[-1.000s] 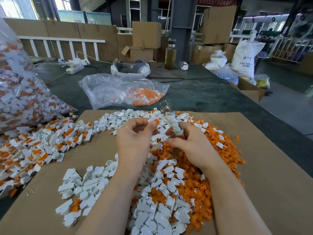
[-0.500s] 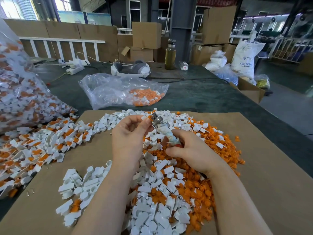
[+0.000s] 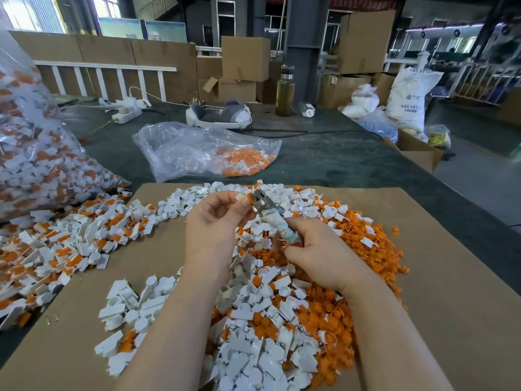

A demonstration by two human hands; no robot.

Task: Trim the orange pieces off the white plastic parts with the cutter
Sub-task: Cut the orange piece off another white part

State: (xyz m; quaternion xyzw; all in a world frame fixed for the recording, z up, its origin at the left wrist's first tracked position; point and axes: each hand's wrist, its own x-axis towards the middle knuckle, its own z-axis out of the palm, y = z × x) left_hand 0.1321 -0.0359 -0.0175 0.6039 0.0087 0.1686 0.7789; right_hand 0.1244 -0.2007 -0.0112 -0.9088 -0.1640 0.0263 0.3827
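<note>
Two hands at frame centre, as I see them from the head view: left hand [image 3: 217,221] pinches a small white plastic part [image 3: 242,196] with an orange piece [image 3: 249,197] between thumb and fingertips; right hand [image 3: 315,249] is wrapped round the taped handle of the cutter [image 3: 272,214], whose metal head meets the orange piece just right of the left fingertips. I cannot tell whether the blades are closed on it. One brown cardboard sheet [image 3: 437,277] fills the lower frame and carries the heaps. Loose orange offcuts [image 3: 352,249] lie right of the hands; trimmed white parts [image 3: 253,348] lie at bottom centre; untrimmed white-and-orange parts [image 3: 70,244] spread across the left. One large clear bag [image 3: 33,159] of untrimmed parts stands at the left edge. One smaller clear bag [image 3: 203,150], holding some orange and white bits, lies above centre on the dark table [image 3: 338,165]. One bottle [image 3: 284,91] of yellowish liquid stands at upper centre.
</note>
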